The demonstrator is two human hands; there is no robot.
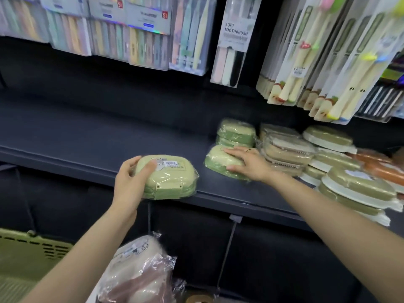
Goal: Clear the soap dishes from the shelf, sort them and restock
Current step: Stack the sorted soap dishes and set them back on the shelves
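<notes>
My left hand (131, 182) grips a pale green wrapped soap dish (172, 178) by its left end, at the front edge of the dark shelf (87, 138). My right hand (247, 164) lies over a second green soap dish (218, 164) on the shelf, fingers spread along its top and thumb at its near side. Behind it stands a small stack of green soap dishes (236, 133). To the right are stacked beige dishes (286, 149) and green-and-white oval dishes (356, 191).
Toothbrush packs (234, 40) hang above the shelf. A green plastic basket (28, 254) sits at the lower left. Wrapped beige and pink soap dishes (140, 272) lie below, between my arms. Orange items (380, 162) are at the far right.
</notes>
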